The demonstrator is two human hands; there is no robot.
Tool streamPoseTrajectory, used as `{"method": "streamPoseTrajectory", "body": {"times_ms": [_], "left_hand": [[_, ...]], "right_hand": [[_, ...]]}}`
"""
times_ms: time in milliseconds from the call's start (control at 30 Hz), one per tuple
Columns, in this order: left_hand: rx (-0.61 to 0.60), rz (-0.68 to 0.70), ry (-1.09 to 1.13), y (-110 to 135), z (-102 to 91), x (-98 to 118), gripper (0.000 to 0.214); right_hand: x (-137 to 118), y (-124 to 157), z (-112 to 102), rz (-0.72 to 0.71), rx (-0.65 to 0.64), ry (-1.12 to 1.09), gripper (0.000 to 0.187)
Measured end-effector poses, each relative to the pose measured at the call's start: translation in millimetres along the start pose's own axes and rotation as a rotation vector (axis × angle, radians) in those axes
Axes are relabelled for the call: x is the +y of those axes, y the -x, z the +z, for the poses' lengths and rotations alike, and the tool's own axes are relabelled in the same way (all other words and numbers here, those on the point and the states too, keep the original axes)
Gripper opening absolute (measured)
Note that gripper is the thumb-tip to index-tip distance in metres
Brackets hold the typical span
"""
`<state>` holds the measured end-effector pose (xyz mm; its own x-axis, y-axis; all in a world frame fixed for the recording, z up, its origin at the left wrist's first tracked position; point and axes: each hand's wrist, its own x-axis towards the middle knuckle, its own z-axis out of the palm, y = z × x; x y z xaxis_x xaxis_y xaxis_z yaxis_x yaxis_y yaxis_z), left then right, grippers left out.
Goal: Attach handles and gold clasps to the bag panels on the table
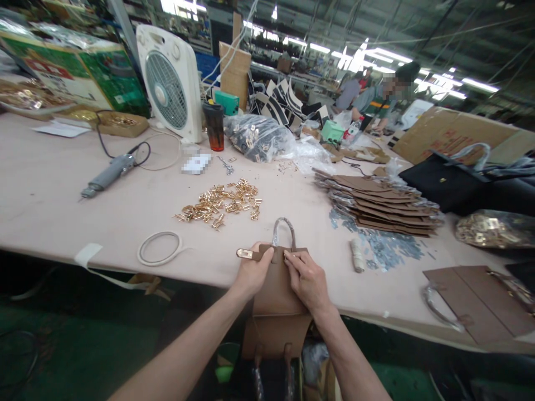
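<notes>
A small brown leather bag (276, 295) hangs over the near edge of the table (50, 195), its wrapped handle (283, 229) standing up. My left hand (253, 272) pinches the bag's strap beside its gold metal end (246, 254), which sticks out to the left. My right hand (307, 278) is closed on the bag's upper edge just right of the left hand. A pile of small gold metal fittings (221, 203) lies on the table beyond the bag.
A stack of brown leather pieces (376, 203) lies to the right, with a finished brown panel (480, 303) nearer. An electric screwdriver (108, 175), white fan (169, 81), dark cup (214, 125), white ring (159, 248) and bagged hardware (257, 136) sit around. People work at the far tables.
</notes>
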<state>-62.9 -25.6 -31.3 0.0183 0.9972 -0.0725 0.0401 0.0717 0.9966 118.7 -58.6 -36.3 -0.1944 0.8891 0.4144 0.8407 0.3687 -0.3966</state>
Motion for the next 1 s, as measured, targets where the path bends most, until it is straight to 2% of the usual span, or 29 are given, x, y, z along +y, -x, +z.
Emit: {"method": "streamPoseTrajectory", "body": {"times_ms": [167,400,533,667,833,900,1000], "left_hand": [[0.012,-0.025,0.012,-0.5,1.8,0.0,0.025],[0.038,-0.092,0.111,0.5,2.1,2.0,0.023],[0.045,-0.122,0.128,3.8,3.0,5.4,0.021],[-0.003,-0.157,0.112,4.6,-3.9,12.3,0.020],[-0.155,0.031,-0.314,9.6,-32.6,25.7,0.029],[-0.164,0.074,-0.459,11.1,-41.7,28.4,0.030],[-0.162,0.133,-0.532,11.4,-46.3,28.2,0.031]], "right_hand": [[-9.7,4.9,4.1,0.038,-0.002,0.181,0.037],[-33.1,16.0,8.8,-0.058,-0.053,0.401,0.073],[-34.1,21.2,12.5,-0.076,-0.049,0.440,0.084],[-24.0,22.8,16.4,-0.050,-0.008,0.268,0.074],[-11.5,23.7,19.7,-0.026,0.078,-0.027,0.048],[-10.9,19.3,16.7,0.026,0.077,-0.129,0.045],[-16.6,-1.1,5.4,0.186,0.120,-0.318,0.043]]}}
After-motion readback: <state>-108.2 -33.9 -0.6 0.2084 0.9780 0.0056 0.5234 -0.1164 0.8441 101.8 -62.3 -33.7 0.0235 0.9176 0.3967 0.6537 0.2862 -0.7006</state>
